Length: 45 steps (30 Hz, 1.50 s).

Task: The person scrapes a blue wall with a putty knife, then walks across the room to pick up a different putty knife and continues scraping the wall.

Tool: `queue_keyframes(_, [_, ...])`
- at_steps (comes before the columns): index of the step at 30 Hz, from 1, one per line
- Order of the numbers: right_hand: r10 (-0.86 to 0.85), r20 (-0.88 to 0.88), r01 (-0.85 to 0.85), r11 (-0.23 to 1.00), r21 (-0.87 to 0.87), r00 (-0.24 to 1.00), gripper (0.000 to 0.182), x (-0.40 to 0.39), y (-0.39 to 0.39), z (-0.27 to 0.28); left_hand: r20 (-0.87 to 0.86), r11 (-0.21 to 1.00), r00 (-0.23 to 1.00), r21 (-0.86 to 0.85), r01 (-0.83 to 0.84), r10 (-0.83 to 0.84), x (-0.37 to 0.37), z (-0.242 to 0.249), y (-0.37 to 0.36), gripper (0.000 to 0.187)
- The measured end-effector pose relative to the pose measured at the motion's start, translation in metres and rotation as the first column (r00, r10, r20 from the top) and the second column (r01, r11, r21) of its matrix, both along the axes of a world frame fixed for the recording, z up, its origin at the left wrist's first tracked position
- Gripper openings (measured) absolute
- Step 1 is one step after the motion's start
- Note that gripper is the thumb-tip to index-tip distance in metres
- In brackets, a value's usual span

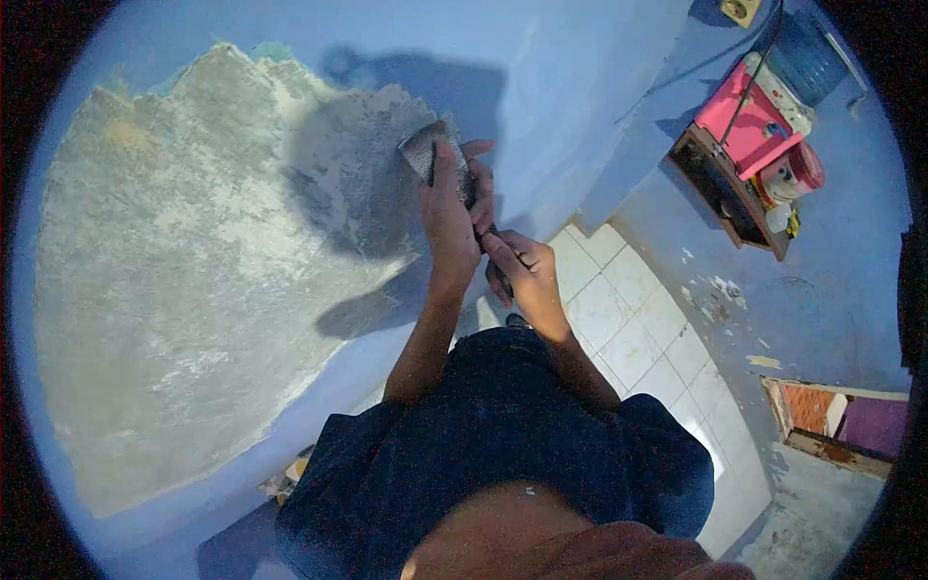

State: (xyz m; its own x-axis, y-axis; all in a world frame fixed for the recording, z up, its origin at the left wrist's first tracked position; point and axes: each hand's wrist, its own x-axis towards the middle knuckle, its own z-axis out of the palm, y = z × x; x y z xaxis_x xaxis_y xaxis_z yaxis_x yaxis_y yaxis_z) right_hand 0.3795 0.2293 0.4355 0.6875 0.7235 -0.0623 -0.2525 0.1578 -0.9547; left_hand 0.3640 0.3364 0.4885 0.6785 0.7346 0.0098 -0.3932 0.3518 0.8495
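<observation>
A scraper-like tool [422, 153] with a flat, grey, worn blade is held near the blue wall [570, 87], at the right edge of a large rough grey patch [193, 261]. My left hand [452, 208] is closed round the blade end, its thumb lying along the flat face and its fingers behind. Lower down, my right hand [522, 271] grips the dark handle, fingers wrapped round it. Shadows of the hands and tool fall on the patch. Whether the blade touches the wall cannot be made out.
At the upper right a wooden shelf [710, 193] bears a pink container [744, 116], a tub [788, 176] and a blue water bottle [802, 63]. A socket [740, 12] with a cable is above. White floor tiles [628, 333] show below; a framed opening [836, 420] is at right.
</observation>
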Motion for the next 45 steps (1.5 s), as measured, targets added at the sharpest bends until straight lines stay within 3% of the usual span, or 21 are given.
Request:
queue_keyframes(4, [0.110,-0.139,-0.116,0.993,-0.034,0.984,0.034,0.003,-0.007,0.001,-0.047,0.999,0.998,-0.014,-0.043,0.042,0.002,0.008,-0.003,0.049])
queue_keyframes(5, [0.131,-0.040,-0.134,0.988,-0.080,0.991,0.039,0.009,-0.006,-0.001,-0.036,0.999,0.998,-0.020,-0.048,0.048,0.003,0.009,-0.005,0.049])
queue_keyframes(8, [0.113,0.024,-0.112,0.992,-0.061,0.993,0.039,0.011,-0.006,0.009,0.005,0.996,0.996,-0.033,-0.085,0.085,0.009,0.012,-0.006,0.048])
queue_keyframes(11, [0.105,-0.029,-0.106,0.994,-0.020,0.994,0.039,0.010,-0.009,0.002,0.015,0.993,0.994,-0.052,-0.106,0.106,0.009,0.010,-0.009,0.049])
queue_keyframes(14, [0.147,-0.014,-0.147,0.984,-0.103,0.989,0.039,0.017,-0.012,0.014,0.041,0.995,0.995,-0.052,-0.089,0.091,0.011,0.009,-0.006,0.049])
queue_keyframes(16, [0.163,0.087,-0.154,0.983,-0.105,0.983,0.040,0.027,-0.011,0.016,0.087,0.993,0.990,-0.033,-0.112,0.114,0.015,0.009,-0.007,0.049])
queue_keyframes(19, [0.126,0.106,-0.116,0.989,-0.095,0.986,0.041,0.019,-0.007,0.002,0.027,0.985,0.985,0.037,-0.170,0.169,0.012,0.004,-0.006,0.048])
queue_keyframes(22, [0.109,0.035,-0.106,0.992,-0.069,0.993,0.042,0.007,-0.004,-0.014,-0.075,0.992,0.990,-0.003,-0.123,0.122,0.001,0.005,-0.004,0.047])
queue_keyframes(28, [0.076,0.037,-0.075,0.996,-0.041,0.996,0.044,-0.001,0.002,0.018,0.023,0.999,1.000,0.048,-0.017,0.016,0.000,0.018,0.006,0.045])
queue_keyframes(32, [0.074,-0.048,-0.078,0.993,-0.088,0.996,0.045,-0.012,-0.001,-0.010,0.013,0.999,1.000,-0.043,-0.016,0.017,-0.005,-0.007,0.005,0.045])
queue_keyframes(34, [0.042,-0.004,-0.042,0.998,-0.049,0.999,0.045,-0.009,-0.003,-0.016,-0.034,0.997,0.999,-0.075,-0.026,0.023,-0.005,-0.004,0.002,0.045])
queue_keyframes(36, [0.015,0.061,-0.016,1.000,0.018,0.998,0.045,-0.006,0.001,0.015,0.017,0.999,1.000,-0.047,0.012,-0.012,0.002,0.023,0.006,0.044])
queue_keyframes(37, [0.049,0.009,-0.049,0.998,0.029,0.999,0.044,-0.001,0.002,0.023,0.040,0.999,0.999,-0.023,0.038,-0.037,0.004,0.031,0.007,0.044])
queue_keyframes(40, [0.038,-0.067,-0.036,0.999,0.029,0.997,0.043,-0.001,0.000,0.009,0.006,0.999,1.000,-0.043,-0.012,0.012,0.006,0.013,0.005,0.043])
queue_keyframes(41, [0.007,-0.082,-0.012,0.998,-0.064,0.997,0.041,-0.005,-0.003,-0.003,0.011,0.997,1.000,-0.069,0.014,-0.013,0.004,-0.004,0.003,0.043])
queue_keyframes(42, [0.021,-0.164,-0.028,0.999,-0.041,0.986,0.042,-0.007,-0.004,-0.010,0.029,0.996,0.999,-0.088,0.034,-0.032,0.004,-0.018,0.005,0.042])
queue_keyframes(43, [0.012,-0.139,-0.018,0.999,-0.044,0.990,0.042,-0.002,-0.001,-0.011,0.045,0.993,0.998,-0.106,0.050,-0.045,0.007,-0.029,0.009,0.042])
queue_keyframes(45, [0.004,-0.110,-0.007,1.000,-0.030,0.994,0.042,0.007,0.000,-0.006,0.041,0.997,0.999,-0.078,0.016,-0.013,0.019,-0.006,0.008,0.042])
